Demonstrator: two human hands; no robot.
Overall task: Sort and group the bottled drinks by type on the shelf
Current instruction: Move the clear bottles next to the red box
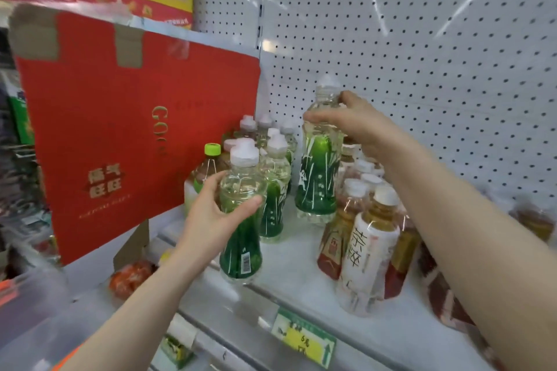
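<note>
My left hand (208,220) is wrapped round the shoulder of a green-label bottle (241,253), thumb on the near side and fingers (208,187) curled behind it. Its base sits low at the front edge of the shelf (301,268). My right hand (349,120) grips a second green-label bottle (318,169) just under its white cap, fingers curled over the neck from the right. That bottle is upright, further back and to the right of the first; I cannot tell whether its base touches the shelf. Between the two stands a cluster of matching bottles (274,178). A green-capped bottle (211,159) is just behind my left fingers. Brown tea bottles (370,250) crowd beneath my right forearm. A red box (120,129) leans on the left.
</note>
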